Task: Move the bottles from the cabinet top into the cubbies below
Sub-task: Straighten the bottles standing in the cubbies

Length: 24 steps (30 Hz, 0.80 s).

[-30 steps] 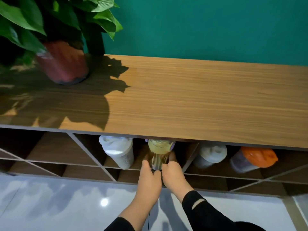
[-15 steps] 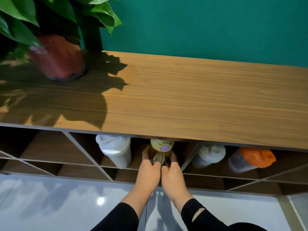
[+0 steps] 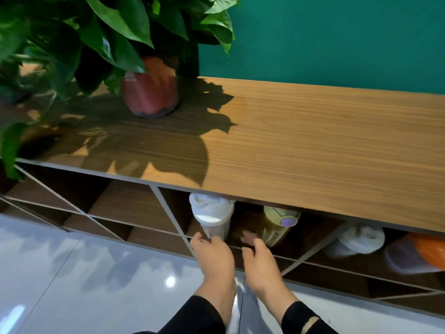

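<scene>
**Seating bottles in the cubby**

Resting in one cubby (image 3: 243, 225) are the yellow bottle (image 3: 277, 225) and white bottle (image 3: 213, 219). Left hand (image 3: 213, 255) and right hand (image 3: 258, 257) hover loosely spread, apparently gripping nothing. Bottles are best nudged fully inside.

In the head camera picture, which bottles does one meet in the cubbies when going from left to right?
White shaker bottle → yellow bottle with purple button → white-lidded bottle → orange-lidded bottle.
</scene>
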Available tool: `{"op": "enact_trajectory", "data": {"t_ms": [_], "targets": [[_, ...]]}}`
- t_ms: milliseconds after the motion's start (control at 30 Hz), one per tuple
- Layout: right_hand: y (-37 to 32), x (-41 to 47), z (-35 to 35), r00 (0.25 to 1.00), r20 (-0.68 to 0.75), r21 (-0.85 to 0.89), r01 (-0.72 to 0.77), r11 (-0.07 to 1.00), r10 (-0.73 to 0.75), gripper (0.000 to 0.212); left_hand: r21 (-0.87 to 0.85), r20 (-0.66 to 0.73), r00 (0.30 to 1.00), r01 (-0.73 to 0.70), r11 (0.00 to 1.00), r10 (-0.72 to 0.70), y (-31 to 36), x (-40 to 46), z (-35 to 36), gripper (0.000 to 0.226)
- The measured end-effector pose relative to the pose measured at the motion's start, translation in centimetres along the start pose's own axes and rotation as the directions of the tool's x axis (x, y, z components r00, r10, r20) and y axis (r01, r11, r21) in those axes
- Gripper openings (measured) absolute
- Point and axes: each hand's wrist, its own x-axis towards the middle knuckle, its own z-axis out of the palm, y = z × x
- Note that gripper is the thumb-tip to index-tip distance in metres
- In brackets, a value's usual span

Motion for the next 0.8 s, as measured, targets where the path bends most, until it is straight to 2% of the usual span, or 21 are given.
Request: {"op": "enact_trajectory", "data": {"t_ms": [67,133,233,300,400,567,700,800], "targets": [[-0.8,0.1,1.0,0.994,0.074,0.054,0.075,0.996,-0.079,0.055,0.054,-0.009,0.995,-0.101,0.993,0.101,0.9,0.9,-0.5,0.063],[-1.4,0.2,2.1,0.985,0.094,0.117,0.131,0.984,-0.143,0.066,0.125,0.015,0.985,-0.173,0.977,0.172,1.2,1.7,-0.6,0.072],[-2.1,0.9,3.3,0.979,0.136,0.254,0.116,0.96,-0.154,0.07,0.088,0.126,0.977,-0.186,0.979,0.174,0.9,2.1,-0.9,0.065],[-2.6,2.2,3.9,0.987,0.126,0.316,0.055,0.947,-0.1,0.069,0.075,0.151,0.976,-0.17,0.983,0.157,0.9,1.9,-1.2,0.059],[-3.0,4.3,4.5,0.998,0.058,0.31,0.019,0.951,-0.038,0.062,0.072,0.141,0.978,-0.164,0.984,0.153,1.2,1.2,-1.6,0.058],[-2.5,4.4,4.9,0.984,-0.167,0.371,0.122,0.921,-0.063,0.058,0.026,0.108,0.984,-0.148,0.989,0.144,1.3,2.0,-1.9,0.068],[-2.8,4.1,4.7,0.996,-0.036,0.396,0.086,0.914,-0.078,0.059,0.085,0.207,0.967,-0.17,0.982,0.15,0.9,2.1,-1.4,0.066],[-3.0,4.0,4.3,0.998,-0.021,0.388,0.057,0.92,-0.053,0.058,0.094,0.214,0.967,-0.163,0.982,0.14,0.4,2.1,-1.5,0.065]]}}
